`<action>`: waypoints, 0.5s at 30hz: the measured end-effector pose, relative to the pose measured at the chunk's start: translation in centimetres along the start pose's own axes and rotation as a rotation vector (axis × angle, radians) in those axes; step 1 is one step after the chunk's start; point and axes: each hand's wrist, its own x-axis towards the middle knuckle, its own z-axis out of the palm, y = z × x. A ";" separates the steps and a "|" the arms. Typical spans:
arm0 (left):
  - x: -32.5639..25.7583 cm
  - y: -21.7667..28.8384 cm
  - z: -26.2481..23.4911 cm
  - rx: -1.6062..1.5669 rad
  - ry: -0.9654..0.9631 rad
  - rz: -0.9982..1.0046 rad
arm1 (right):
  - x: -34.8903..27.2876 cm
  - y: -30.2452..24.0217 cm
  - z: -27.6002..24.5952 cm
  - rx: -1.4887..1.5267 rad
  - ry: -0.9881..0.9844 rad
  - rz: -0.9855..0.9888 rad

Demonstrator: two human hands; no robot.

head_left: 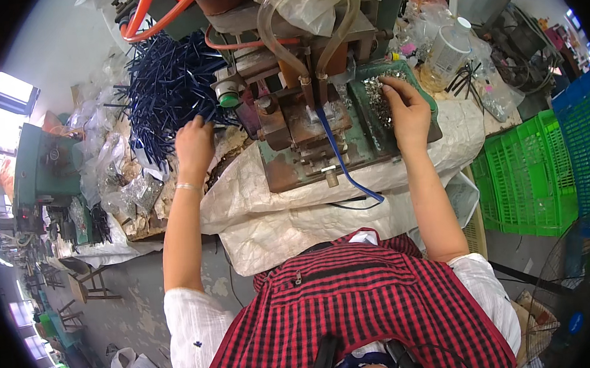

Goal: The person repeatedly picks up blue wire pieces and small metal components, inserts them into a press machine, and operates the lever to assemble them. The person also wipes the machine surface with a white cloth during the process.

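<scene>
Left hand curls its fingers at dark-blue strips, 10 o'clock; right hand half-bends its own over metal bits, 2 o'clock; grips I can't tell. Blue strip juts from press, 12 o'clock.

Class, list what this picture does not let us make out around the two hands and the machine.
All in the head view:
Left hand: whether it grips any dark blue strips; its own fingers hide this.
Right hand: whether it pinches one of the small shiny pieces; too small to tell.
Machine: its top, cut off by the upper edge.
</scene>
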 end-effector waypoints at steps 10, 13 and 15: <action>-1.1 2.7 -2.5 -0.405 0.511 -0.253 | -3.9 -0.9 -7.3 -0.378 0.064 -0.124; -0.1 4.2 -4.3 -0.802 0.627 -0.456 | -3.1 -5.2 -4.5 -0.131 -0.135 0.043; 0.0 4.8 -3.6 -1.125 0.646 -0.557 | -2.0 -6.8 -1.4 0.061 -0.285 0.086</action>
